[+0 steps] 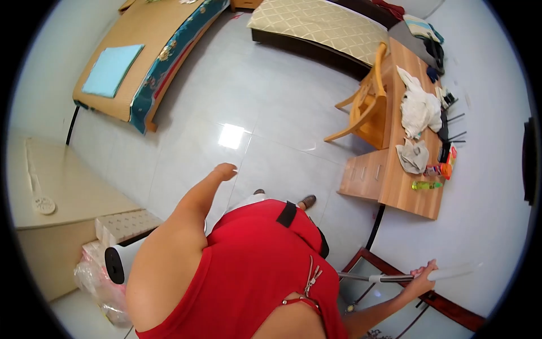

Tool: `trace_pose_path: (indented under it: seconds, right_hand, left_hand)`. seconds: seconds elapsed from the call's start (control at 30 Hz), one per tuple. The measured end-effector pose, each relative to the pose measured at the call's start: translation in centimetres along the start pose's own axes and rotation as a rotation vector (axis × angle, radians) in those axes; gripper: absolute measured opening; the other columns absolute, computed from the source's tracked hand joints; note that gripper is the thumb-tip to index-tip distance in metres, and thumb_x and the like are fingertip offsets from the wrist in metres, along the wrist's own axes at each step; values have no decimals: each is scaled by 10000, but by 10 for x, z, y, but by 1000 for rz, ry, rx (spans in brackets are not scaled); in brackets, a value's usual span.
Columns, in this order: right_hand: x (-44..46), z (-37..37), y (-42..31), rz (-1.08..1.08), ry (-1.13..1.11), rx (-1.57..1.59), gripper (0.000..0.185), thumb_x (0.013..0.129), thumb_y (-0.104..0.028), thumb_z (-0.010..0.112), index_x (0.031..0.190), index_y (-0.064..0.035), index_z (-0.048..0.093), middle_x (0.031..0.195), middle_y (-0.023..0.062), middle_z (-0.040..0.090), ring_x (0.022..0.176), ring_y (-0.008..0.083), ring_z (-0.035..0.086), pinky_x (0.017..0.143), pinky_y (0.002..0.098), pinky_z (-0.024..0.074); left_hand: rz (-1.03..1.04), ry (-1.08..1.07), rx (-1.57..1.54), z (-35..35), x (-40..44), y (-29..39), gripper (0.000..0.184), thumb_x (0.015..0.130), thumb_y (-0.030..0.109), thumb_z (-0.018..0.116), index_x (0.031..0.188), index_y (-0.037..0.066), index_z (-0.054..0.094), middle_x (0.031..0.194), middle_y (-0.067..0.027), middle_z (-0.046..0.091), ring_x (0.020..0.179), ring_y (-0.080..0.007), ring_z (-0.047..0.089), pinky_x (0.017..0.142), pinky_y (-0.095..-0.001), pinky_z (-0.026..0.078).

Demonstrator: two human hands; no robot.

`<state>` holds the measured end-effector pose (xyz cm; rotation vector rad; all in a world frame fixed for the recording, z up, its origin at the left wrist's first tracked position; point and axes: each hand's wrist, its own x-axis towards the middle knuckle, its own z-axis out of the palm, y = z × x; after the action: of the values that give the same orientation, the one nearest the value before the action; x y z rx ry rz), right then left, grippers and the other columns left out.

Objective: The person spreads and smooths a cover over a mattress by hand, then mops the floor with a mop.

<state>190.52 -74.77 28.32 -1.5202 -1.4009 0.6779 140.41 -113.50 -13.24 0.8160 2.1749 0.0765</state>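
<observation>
My right hand (422,281) is wrapped round a long pole (389,278) with a metal shaft and a pale handle end, at the lower right beside the wall. The other end of the pole is hidden behind my red top (254,271). Out over the tiled floor (197,113), my left hand (226,171) hangs away from my body. Its fingers are too small and foreshortened to make out what they do. Both of my shoes show just beyond the red top.
A wooden desk (412,195) with cloths and bottles runs along the right wall, a wooden chair (370,116) beside it. Two beds stand ahead, one left (152,34), one right (316,25). A cabinet (68,181) and boxes (127,226) are at left. A red-framed mirror leans low right.
</observation>
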Motion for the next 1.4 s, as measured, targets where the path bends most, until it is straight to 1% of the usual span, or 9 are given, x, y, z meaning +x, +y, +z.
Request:
trace_pose_path:
  seconds: [0.23,0.53,0.57,0.73,0.97,1.1,1.2,1.33,1.4]
  right_hand:
    - [-61,96,-101,-203,-430,273,237,1015,-242,498,978,-16,556,621,15,401,505,102,397,513,248,399]
    - [-75,254,-195,-417,-884,799,251,1008,-282,546,886,-65,516,670,9,389,564,79,369,520,211,338]
    - [-88,276,-210,-452,-758,821,259,996,-282,569,876,-61,509,678,12,392,564,75,371,525,205,337]
    - [-104,356,-253,-640,-875,933,327,956,-352,627,888,-57,503,676,12,391,554,81,372,544,213,353]
    - [-142,457,-288,-488,-1218,1052,412,876,-470,691,867,-102,507,727,5,400,612,96,382,681,271,416]
    - [-177,491,-303,-423,-1333,1112,412,872,-475,696,831,-118,493,755,-5,405,624,88,377,767,290,427]
    - [-216,491,-318,-407,-1385,1120,403,884,-470,683,836,-128,474,787,-8,416,639,84,379,805,294,437]
    - [-248,486,-330,-496,-1567,1140,355,918,-428,657,891,-127,470,760,-5,421,643,85,407,822,313,457]
    - [-256,476,-333,-589,-1622,1159,355,917,-427,658,908,-123,475,736,-5,421,637,90,419,829,316,463]
  left_hand:
    - [-325,83,-201,45,-90,-113,396,929,347,551,1238,117,642,1251,-136,635,1181,-331,571,1000,-422,458]
    - [-399,186,-533,140,-135,-100,425,924,359,554,1239,87,637,1207,-176,650,1136,-353,597,996,-416,455]
    - [-410,176,-546,140,-139,-95,428,923,364,553,1237,86,638,1208,-175,650,1136,-351,598,995,-413,457]
    - [-514,242,-641,135,-139,-86,434,919,374,556,1231,85,640,1191,-178,657,1114,-353,609,975,-421,467]
    - [-376,457,-699,-24,-92,-41,407,920,349,570,1254,122,626,1184,-169,657,1122,-353,599,968,-430,469]
    - [-63,820,-608,-154,-55,21,645,918,315,622,1473,113,366,1393,-201,493,1284,-368,462,1065,-440,391]
    - [133,1229,-538,-247,-39,66,776,822,254,734,1474,83,351,1429,-179,450,1330,-346,414,1082,-430,379]
    - [271,1532,-643,-326,-39,105,721,788,193,758,1420,99,423,1230,-148,588,1155,-335,547,968,-408,451]
    - [276,1493,-696,-332,-42,98,604,786,165,752,1337,124,507,1058,-132,648,1000,-327,614,859,-398,495]
